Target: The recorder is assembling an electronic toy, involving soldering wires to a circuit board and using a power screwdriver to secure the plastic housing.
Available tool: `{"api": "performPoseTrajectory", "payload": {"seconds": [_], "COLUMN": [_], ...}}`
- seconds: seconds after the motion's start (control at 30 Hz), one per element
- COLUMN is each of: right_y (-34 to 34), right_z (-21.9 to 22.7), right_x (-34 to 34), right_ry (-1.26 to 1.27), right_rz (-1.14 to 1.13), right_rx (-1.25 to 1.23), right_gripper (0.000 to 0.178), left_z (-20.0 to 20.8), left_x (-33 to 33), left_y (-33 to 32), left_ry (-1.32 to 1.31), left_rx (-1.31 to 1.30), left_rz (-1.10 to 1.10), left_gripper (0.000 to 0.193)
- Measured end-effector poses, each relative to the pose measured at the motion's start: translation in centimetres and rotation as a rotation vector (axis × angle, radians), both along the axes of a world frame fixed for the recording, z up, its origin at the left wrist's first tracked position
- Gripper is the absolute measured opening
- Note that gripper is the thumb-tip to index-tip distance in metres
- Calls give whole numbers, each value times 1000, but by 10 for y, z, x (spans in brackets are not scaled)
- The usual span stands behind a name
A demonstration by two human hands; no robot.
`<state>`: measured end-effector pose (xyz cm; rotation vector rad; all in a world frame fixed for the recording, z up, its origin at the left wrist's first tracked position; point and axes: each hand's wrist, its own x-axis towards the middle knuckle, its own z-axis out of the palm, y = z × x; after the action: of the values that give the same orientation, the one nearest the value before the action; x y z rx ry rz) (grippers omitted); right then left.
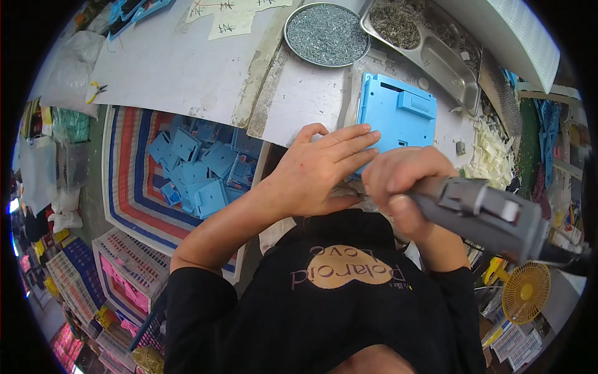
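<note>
Left hand: the left hand [321, 165] lies flat, fingers spread and holding nothing, pressing down the near edge of a light-blue rectangular plastic housing [398, 115] on the white worktable [180, 68]
Right hand: the right hand [402, 184] is wrapped tight around a grey electric screwdriver [492, 215]; its tip is hidden behind the hands
Housing and grip: the housing sits just beyond both hands, touching the left fingers
Progress: seemingly mid-fastening on this piece; I cannot tell how many screws are in
Supplies: a round metal pan of small silver screws [327, 32] stands beyond the housing
Other pieces: a pile of similar blue plastic housings [199, 168] lies in a striped sack below the table
</note>
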<state>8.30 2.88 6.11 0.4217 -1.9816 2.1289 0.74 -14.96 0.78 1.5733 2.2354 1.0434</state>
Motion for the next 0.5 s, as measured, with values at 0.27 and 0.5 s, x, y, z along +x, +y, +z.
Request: {"api": "performPoseTrajectory", "payload": {"seconds": [0.27,0.5], "right_y": [6,99], "right_z": [-6,27], "right_x": [-6,9], "right_ry": [119,232], "right_rz": [95,-79], "right_rx": [210,-126], "right_gripper": [15,31], "left_z": [3,22], "left_x": [1,-10], "left_y": [3,28], "left_ry": [8,45], "left_rx": [-1,39], "left_rz": [2,-2], "left_gripper": [65,50]}}
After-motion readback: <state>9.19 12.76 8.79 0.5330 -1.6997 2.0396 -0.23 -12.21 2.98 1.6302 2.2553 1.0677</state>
